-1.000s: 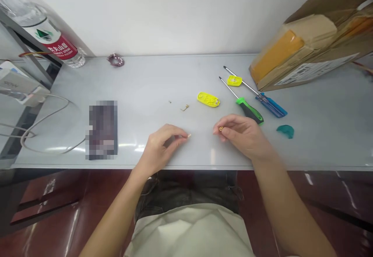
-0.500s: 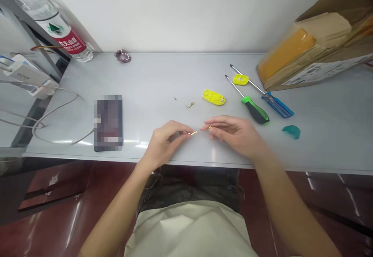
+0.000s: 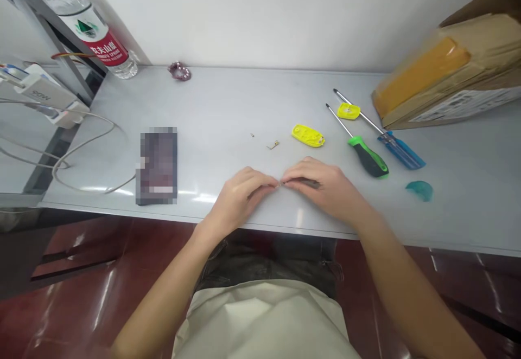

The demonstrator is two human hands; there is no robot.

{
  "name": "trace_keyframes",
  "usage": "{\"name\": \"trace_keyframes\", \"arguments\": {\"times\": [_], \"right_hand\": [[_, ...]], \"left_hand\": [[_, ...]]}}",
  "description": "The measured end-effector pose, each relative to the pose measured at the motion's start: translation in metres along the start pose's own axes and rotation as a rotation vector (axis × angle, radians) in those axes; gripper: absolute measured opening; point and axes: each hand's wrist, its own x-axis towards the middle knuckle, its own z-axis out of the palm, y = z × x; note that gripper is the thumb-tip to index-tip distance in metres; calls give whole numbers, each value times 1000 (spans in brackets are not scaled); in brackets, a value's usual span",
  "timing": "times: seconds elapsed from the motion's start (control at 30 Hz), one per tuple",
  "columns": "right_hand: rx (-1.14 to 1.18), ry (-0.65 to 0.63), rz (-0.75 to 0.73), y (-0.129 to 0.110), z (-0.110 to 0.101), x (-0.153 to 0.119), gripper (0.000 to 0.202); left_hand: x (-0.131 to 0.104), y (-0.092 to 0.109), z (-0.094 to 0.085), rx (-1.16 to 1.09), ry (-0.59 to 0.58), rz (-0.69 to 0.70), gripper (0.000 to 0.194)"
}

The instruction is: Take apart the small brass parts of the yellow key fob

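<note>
Near the table's front edge, my left hand (image 3: 243, 193) pinches a small brass-coloured metal piece, mostly hidden by the fingertips. My right hand (image 3: 321, 185) is closed in a pinch with its fingertips right against those of the left; a small metal part is between them, too hidden to make out fully. Beyond the hands lie a small metal strip (image 3: 274, 145) and a tiny metal bit (image 3: 252, 135). A yellow plastic shell (image 3: 308, 136) rests behind my right hand, its hollow side up. A smaller yellow piece (image 3: 349, 111) lies on the shaft of the blue screwdriver (image 3: 402, 151).
A green and black screwdriver (image 3: 369, 157) and a teal piece (image 3: 420, 190) lie to the right. At the back right stands a cardboard box (image 3: 451, 77). On the left are a phone (image 3: 158, 166) with a cable, a bottle (image 3: 100, 39), a bead bracelet (image 3: 179, 71) and a power strip (image 3: 46, 96).
My two hands have come together, so their fingertips now meet and cover the metal pieces. The whole view has shifted slightly, moving the table items a little.
</note>
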Motion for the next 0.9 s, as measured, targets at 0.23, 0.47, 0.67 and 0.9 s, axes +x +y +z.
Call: {"name": "trace_keyframes", "arguments": {"times": [0.23, 0.47, 0.67, 0.9], "right_hand": [[9, 67, -53, 2, 6, -2, 14], [36, 88, -56, 0, 9, -4, 11], [65, 102, -16, 2, 10, -5, 13], [122, 119, 31, 2, 9, -5, 11]], "left_hand": [[0, 0, 0, -31, 0, 0, 9], [0, 1, -1, -34, -37, -45, 13], [1, 1, 0, -27, -42, -33, 17], [2, 0, -5, -107, -48, -87, 23]]}}
